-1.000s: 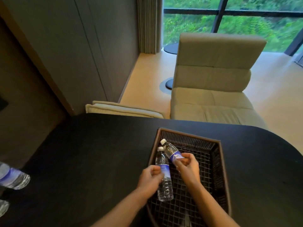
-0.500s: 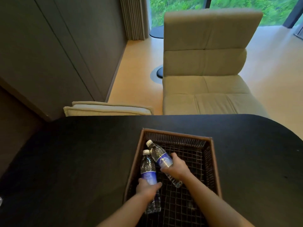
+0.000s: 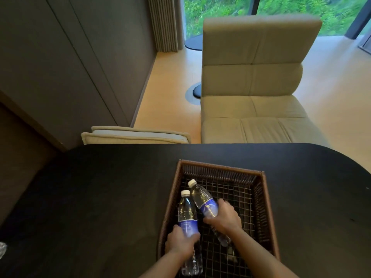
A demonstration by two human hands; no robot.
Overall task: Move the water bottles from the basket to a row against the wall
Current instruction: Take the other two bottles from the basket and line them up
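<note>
Left hand [image 3: 181, 242] and right hand [image 3: 224, 218] each wrap around a water bottle [image 3: 187, 215] [image 3: 204, 201] inside the woven basket [image 3: 268, 207] on the black desk [image 3: 100, 197], beige chair [image 3: 253, 83] beyond them.

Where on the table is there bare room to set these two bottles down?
The black tabletop is bare from the brown wicker basket leftward to the wall side, and right of the basket too. Inside it is crowded: left hand and right hand each grip a clear blue-labelled bottle.
</note>
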